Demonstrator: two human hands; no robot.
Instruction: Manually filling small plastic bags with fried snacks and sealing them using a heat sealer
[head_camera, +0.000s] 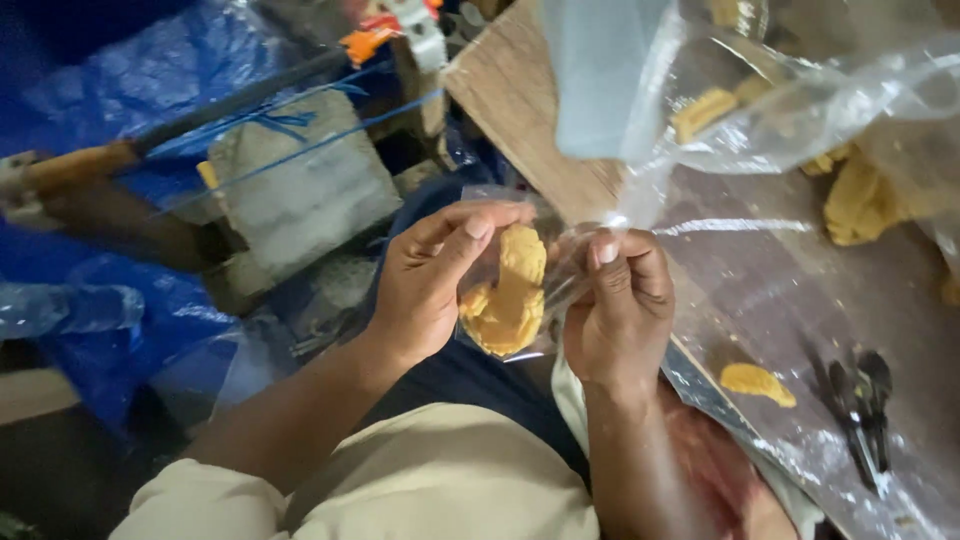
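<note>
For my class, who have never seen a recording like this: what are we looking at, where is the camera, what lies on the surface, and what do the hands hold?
One picture, from a camera worn on a person's head, looking down at their own bare hands. The left hand and right hand together hold a small clear bag of yellow snack pieces. To the right, a table under a plastic sheet bears a loose yellow piece, dark pliers and a large clear bag with more pieces.

Both hands, left hand and right hand, pinched a small clear bag of yellow snack pieces above the plastic-covered desk.
</note>
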